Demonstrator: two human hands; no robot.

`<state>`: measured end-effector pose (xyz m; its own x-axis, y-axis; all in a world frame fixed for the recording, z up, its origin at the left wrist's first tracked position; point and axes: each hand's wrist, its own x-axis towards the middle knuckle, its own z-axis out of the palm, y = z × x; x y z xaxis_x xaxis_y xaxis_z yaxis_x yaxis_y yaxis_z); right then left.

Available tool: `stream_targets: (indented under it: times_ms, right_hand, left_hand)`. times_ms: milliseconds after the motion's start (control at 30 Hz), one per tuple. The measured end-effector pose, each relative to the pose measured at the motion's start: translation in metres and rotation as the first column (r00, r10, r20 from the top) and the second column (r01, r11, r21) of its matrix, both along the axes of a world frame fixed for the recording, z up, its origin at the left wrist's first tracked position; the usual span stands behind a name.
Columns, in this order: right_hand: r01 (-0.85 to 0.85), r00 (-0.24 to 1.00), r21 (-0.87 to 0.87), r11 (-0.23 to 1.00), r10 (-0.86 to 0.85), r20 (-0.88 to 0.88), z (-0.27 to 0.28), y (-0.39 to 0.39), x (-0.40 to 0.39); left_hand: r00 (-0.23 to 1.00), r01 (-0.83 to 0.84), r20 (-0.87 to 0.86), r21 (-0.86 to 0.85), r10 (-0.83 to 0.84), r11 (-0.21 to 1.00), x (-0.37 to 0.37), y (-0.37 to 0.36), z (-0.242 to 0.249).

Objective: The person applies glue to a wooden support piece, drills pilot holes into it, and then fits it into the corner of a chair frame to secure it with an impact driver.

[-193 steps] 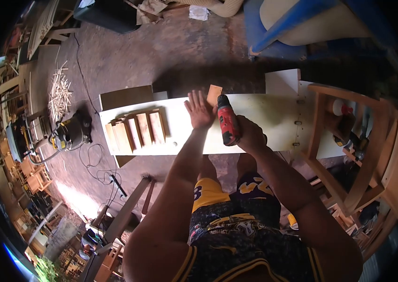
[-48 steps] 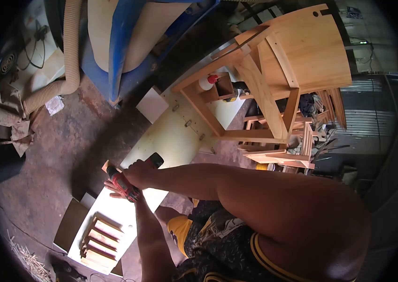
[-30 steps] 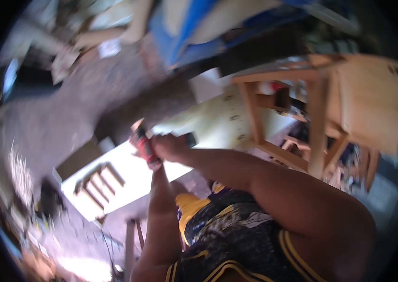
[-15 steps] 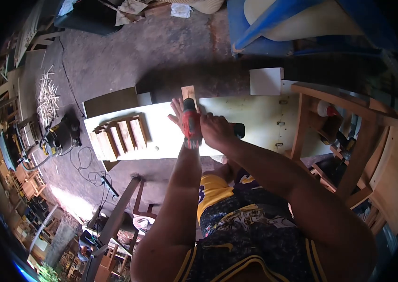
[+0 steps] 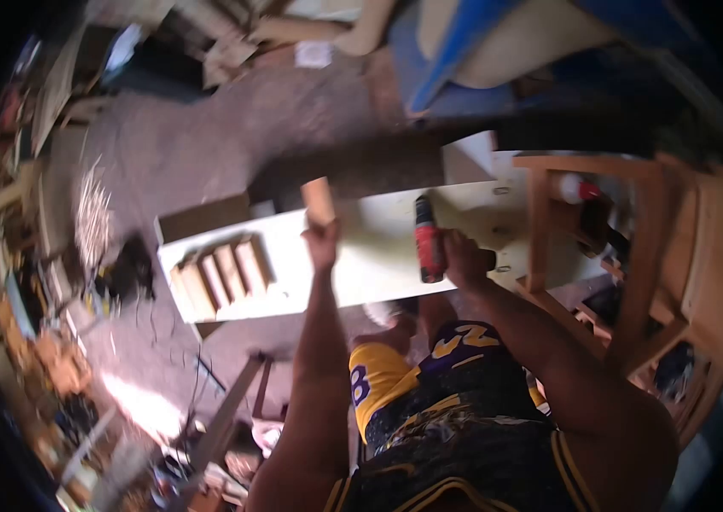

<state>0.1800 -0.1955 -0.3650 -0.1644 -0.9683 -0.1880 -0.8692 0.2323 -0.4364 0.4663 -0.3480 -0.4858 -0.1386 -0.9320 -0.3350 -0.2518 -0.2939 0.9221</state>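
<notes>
My left hand [image 5: 321,245] is closed on the near end of a short wooden block [image 5: 318,200], which it holds over the white workbench [image 5: 370,256]. In my right hand [image 5: 464,258] is a red and black cordless drill [image 5: 429,243], gripped by its handle. The drill's black chuck points toward the far edge of the bench; I cannot make out a bit. Several wooden pieces [image 5: 226,271] lie side by side on the left part of the bench. A gap separates the drill from the block.
A wooden frame [image 5: 537,226] stands at the bench's right end, with a white and red bottle [image 5: 579,188] inside it. Blue machinery [image 5: 455,51] is beyond the bench. Left of it, a bundle of thin sticks [image 5: 92,213] and a dark vacuum-like machine [image 5: 122,273] sit on the floor.
My hands have moved apart. The left, earlier spread flat by the block on the bench, now grips it and has lifted it. The drill has moved right, away from the block.
</notes>
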Motion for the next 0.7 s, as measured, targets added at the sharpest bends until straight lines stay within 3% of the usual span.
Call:
stream_targets:
  times_ms: [33, 67, 100, 133, 167, 233, 300, 367, 433, 500, 533, 567, 600, 633, 667, 700]
  right_hand:
    - [-0.008, 0.997, -0.033, 0.999, 0.006, -0.082, -0.015, 0.011, -0.011]
    - [-0.009, 0.997, -0.045, 0.999, 0.006, -0.079, -0.031, 0.020, -0.015]
    - [-0.011, 0.997, -0.056, 0.998, 0.006, -0.078, -0.043, 0.021, -0.017]
    - [-0.030, 0.995, -0.032, 0.999, 0.026, -0.101, -0.046, 0.022, -0.018]
    - [-0.046, 0.993, -0.002, 0.999, 0.046, -0.113, -0.043, 0.023, -0.013]
    - [0.076, 0.980, -0.048, 0.996, -0.083, -0.179, -0.010, 0.019, 0.003]
    - [0.187, 0.982, -0.243, 0.952, -0.191, 0.008, 0.019, -0.002, 0.027]
    - [0.137, 0.949, -0.286, 0.948, -0.043, 0.313, 0.076, -0.016, 0.057]
    - [-0.170, 0.858, -0.581, 0.796, 0.410, 0.310, 0.100, -0.023, 0.080]
    - [-0.397, 0.665, -0.331, 0.856, 0.518, 0.539, 0.072, -0.028, 0.071]
    - [-0.063, 0.788, 0.094, 0.994, -0.008, 0.616, 0.114, -0.031, 0.058]
    - [0.281, 0.711, 0.494, 0.823, -0.524, 0.469, 0.165, -0.031, 0.044]
    - [0.309, 0.706, 0.476, 0.823, -0.534, 0.465, 0.160, -0.023, 0.045]
    - [0.354, 0.891, 0.050, 0.934, -0.353, 0.285, 0.144, -0.019, 0.053]
    - [0.220, 0.971, -0.361, 0.906, -0.240, -0.009, 0.138, -0.014, 0.062]
    - [0.208, 0.943, -0.338, 0.918, -0.097, 0.317, 0.185, -0.003, 0.081]
  left_hand:
    - [0.963, -0.067, -0.247, 0.163, 0.106, 0.984, 0.009, -0.008, 0.038]
    - [0.890, -0.154, -0.353, 0.365, 0.290, 0.918, -0.002, -0.013, 0.087]
    - [0.989, -0.018, -0.148, -0.005, 0.017, 1.000, -0.001, -0.004, 0.090]
    - [0.835, -0.158, -0.406, 0.471, 0.372, 0.868, -0.002, -0.012, 0.118]
    - [0.761, 0.059, -0.579, 0.511, 0.292, 0.858, 0.009, -0.009, 0.120]
    - [0.757, 0.323, -0.641, 0.535, 0.126, 0.780, 0.030, -0.003, 0.097]
    - [0.937, 0.337, -0.264, 0.523, -0.227, 0.783, 0.018, 0.019, 0.111]
    - [0.862, 0.478, -0.153, 0.565, -0.484, 0.672, 0.008, 0.032, 0.132]
    - [0.755, 0.655, -0.335, 0.370, -0.563, 0.658, -0.006, 0.047, 0.185]
    - [0.762, 0.642, -0.252, 0.418, -0.597, 0.643, -0.005, 0.043, 0.224]
    - [0.742, 0.669, -0.215, 0.292, -0.635, 0.683, 0.011, 0.040, 0.234]
    - [0.725, 0.688, -0.182, 0.153, -0.664, 0.710, 0.019, 0.034, 0.244]
    - [0.717, 0.657, 0.133, 0.202, -0.684, 0.727, 0.019, 0.029, 0.274]
    - [0.714, 0.654, 0.160, 0.195, -0.682, 0.731, 0.032, 0.022, 0.276]
    - [0.658, 0.688, 0.208, 0.226, -0.724, 0.690, 0.036, 0.018, 0.284]
    - [0.603, 0.711, 0.251, 0.262, -0.757, 0.653, 0.038, 0.017, 0.292]
